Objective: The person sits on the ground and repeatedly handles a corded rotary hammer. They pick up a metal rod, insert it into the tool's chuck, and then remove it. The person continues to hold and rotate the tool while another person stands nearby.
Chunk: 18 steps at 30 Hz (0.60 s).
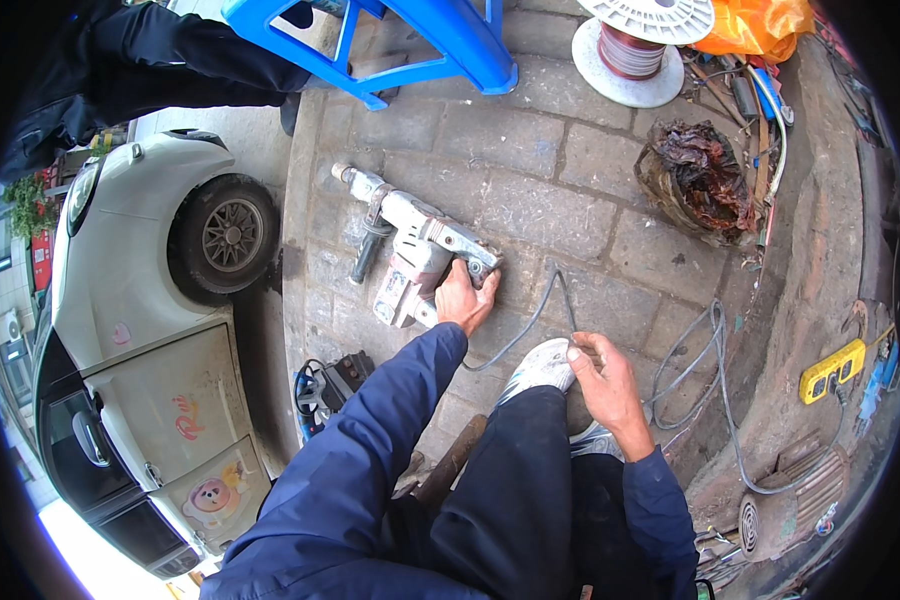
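A worn demolition hammer (pixel 415 232), silver and faded pink with a black side handle (pixel 368 250), lies on the paving stones. My left hand (pixel 465 300) is closed on its rear grip, beside the metal housing. From the tool a grey cable (pixel 560 285) loops across the ground. My right hand (pixel 600 370) pinches that cable, just beside my white shoe (pixel 535 370). More of the cable lies in loose loops to the right, running up to a yellow power strip (pixel 830 370).
A blue plastic stool (pixel 480 60) and a wire spool (pixel 630 85) stand ahead. At right are a bag of dark scrap (pixel 700 180), an orange sheet (pixel 760 30) and a motor (pixel 790 505). A white car (pixel 130 330), dark equipment (pixel 330 390) and another person's leg (pixel 210 65) are at left.
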### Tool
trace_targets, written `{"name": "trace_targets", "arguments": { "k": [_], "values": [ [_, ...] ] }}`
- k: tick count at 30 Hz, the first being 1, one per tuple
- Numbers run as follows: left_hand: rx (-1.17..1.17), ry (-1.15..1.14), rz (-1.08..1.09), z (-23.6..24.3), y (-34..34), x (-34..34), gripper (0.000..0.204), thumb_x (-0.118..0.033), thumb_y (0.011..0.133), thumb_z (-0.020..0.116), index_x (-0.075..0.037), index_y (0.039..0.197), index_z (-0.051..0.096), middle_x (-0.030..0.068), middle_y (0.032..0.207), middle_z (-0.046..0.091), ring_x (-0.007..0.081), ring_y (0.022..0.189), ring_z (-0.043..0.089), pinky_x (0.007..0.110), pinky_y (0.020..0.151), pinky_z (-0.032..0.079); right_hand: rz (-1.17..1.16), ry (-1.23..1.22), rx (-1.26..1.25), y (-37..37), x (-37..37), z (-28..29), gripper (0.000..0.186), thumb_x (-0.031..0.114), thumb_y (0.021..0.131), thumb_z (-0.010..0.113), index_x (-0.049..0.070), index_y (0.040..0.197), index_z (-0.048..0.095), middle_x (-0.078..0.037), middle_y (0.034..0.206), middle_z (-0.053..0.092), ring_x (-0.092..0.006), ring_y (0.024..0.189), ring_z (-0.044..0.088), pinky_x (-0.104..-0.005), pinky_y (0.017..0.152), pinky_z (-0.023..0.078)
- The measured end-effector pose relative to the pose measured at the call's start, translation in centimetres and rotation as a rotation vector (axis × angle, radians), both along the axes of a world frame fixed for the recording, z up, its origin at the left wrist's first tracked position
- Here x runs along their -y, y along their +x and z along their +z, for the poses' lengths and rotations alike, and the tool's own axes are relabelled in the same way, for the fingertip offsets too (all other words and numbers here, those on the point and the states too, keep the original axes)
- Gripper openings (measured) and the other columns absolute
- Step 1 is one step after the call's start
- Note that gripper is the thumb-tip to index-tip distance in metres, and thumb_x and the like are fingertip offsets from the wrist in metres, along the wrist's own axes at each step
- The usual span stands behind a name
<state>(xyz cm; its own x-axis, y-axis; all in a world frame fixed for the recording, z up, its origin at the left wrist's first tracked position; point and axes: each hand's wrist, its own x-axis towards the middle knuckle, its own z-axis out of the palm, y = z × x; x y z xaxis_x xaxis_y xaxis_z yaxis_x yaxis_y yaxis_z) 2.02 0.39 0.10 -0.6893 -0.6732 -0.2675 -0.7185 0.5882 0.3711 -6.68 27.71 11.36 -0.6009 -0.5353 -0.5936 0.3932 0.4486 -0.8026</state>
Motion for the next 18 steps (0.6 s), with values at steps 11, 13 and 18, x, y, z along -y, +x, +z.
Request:
{"name": "trace_targets", "arguments": {
  "k": [11,13,18],
  "values": [
    [0.014,-0.002,0.005,0.06,-0.08,0.03,0.057,-0.05,0.091,0.073,0.002,0.107,0.054,0.0318,0.1,0.072,0.0495,0.086,0.072,0.055,0.077,0.057,-0.008,0.008,0.01,-0.03,0.3,0.22,0.046,0.027,0.102,0.066,-0.007,0.133,0.063,-0.024,0.126,0.072,-0.032,0.116,0.072,-0.0396,0.101,0.055],
    [0.006,-0.008,0.002,0.09,-0.09,0.03,0.057,-0.05,0.091,0.073,0.002,0.107,0.054,0.0317,0.101,0.072,0.0496,0.086,0.072,0.055,0.077,0.057,0.003,0.017,0.01,-0.04,0.33,0.24,0.046,0.028,0.102,0.066,-0.007,0.133,0.063,-0.024,0.126,0.072,-0.0323,0.117,0.072,-0.0397,0.101,0.055],
    [0.019,-0.004,0.007,0.16,-0.08,0.01,0.057,-0.05,0.091,0.073,0.002,0.108,0.054,0.0318,0.1,0.072,0.0497,0.086,0.072,0.055,0.078,0.057,0.015,0.025,-0.006,-0.08,0.3,0.3,0.047,0.028,0.102,0.066,-0.007,0.133,0.063,-0.025,0.126,0.072,-0.0332,0.117,0.072,-0.0401,0.102,0.054]
  ]
}}
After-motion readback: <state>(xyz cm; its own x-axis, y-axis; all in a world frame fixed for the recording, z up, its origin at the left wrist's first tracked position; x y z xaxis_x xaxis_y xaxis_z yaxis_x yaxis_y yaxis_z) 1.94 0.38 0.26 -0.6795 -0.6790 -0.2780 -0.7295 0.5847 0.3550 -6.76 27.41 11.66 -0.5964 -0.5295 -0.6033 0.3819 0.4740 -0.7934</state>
